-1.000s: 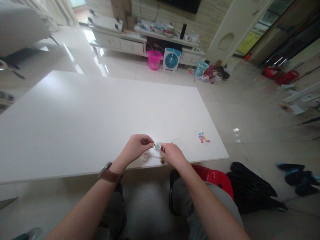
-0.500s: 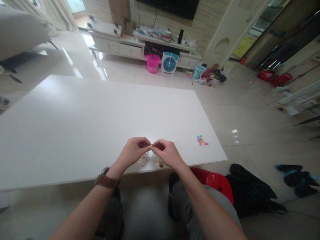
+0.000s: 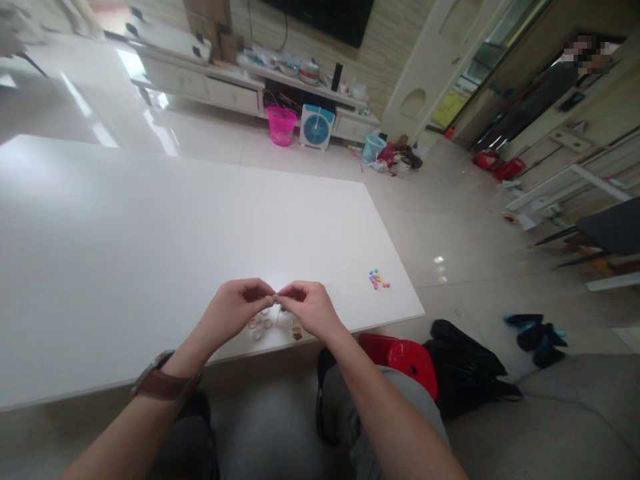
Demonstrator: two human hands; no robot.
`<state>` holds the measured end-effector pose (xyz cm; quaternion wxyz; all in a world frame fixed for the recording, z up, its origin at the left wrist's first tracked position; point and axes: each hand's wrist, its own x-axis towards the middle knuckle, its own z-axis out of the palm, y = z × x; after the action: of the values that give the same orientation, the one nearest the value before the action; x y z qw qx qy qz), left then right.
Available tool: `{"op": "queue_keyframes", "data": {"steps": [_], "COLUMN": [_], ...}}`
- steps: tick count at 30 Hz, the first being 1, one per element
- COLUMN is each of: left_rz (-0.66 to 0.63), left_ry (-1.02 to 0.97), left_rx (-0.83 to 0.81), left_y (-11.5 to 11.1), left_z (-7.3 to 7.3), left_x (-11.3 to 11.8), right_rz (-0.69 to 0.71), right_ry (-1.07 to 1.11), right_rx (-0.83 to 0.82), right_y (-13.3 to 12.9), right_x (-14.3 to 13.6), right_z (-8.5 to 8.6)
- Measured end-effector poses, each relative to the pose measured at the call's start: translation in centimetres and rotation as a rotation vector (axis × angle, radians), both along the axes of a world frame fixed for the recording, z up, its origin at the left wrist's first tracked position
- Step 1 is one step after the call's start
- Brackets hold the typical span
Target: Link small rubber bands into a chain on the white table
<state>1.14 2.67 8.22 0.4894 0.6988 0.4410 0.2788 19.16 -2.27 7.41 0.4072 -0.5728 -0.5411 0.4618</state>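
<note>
My left hand (image 3: 234, 305) and my right hand (image 3: 313, 309) meet above the near edge of the white table (image 3: 210, 227). Thumb and forefinger of each are pinched together on a small tan ring-shaped piece (image 3: 271, 301); its exact kind is too small to make out. Just below my left fingers lie several pale rings (image 3: 258, 327) in a loose group. Under my right hand are a small dark-and-yellow pile (image 3: 297, 329) and something clear, perhaps plastic, partly hidden. Farther right on the tabletop sits a cluster of small colourful beads (image 3: 376, 279).
A red stool (image 3: 413, 363) and a black bag (image 3: 465, 367) are at the table's right near side. Across the floor stand a pink basket (image 3: 281, 127), a blue-and-white fan (image 3: 317, 127) and a light blue basket (image 3: 373, 149), before a white TV cabinet (image 3: 200, 90).
The view has turned to the right, so the room and table sit farther left in the picture. Both hands stay together, pinching the small ring-shaped piece, which shows a little more.
</note>
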Motion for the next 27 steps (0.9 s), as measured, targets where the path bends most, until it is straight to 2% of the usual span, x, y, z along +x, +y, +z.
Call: {"op": "queue_keyframes", "data": {"steps": [3, 7, 12, 15, 19, 23, 25, 27], "left_rz": [0.001, 0.039, 0.050, 0.046, 0.043, 0.034, 0.026, 0.026], "left_ry": [-0.011, 0.014, 0.032, 0.037, 0.046, 0.046, 0.051, 0.064], "left_rx": [0.009, 0.024, -0.002, -0.024, -0.025, -0.001, 0.019, 0.048], "left_y": [0.0, -0.2, -0.2, -0.2, -0.2, -0.2, -0.2, -0.1], "left_z": [0.1, 0.2, 0.1, 0.1, 0.2, 0.0, -0.1, -0.1], "left_x": [0.0, 0.0, 0.1, 0.1, 0.1, 0.1, 0.1, 0.0], "right_rz": [-0.033, -0.104, 0.069, 0.186, 0.263, 0.193, 0.121, 0.078], "right_ry": [-0.071, -0.309, -0.756, -0.905, -0.938, -0.917, -0.794, -0.574], "right_rx": [0.029, 0.036, -0.088, -0.188, -0.219, -0.175, -0.100, -0.016], "right_y": [0.1, 0.2, -0.2, -0.6, -0.9, -0.6, -0.3, -0.1], "right_x": [0.2, 1.3, 2.7, 2.4, 1.8, 1.7, 1.5, 1.3], "right_z": [0.4, 1.3, 1.2, 1.0, 0.6, 0.6, 0.9, 1.3]}}
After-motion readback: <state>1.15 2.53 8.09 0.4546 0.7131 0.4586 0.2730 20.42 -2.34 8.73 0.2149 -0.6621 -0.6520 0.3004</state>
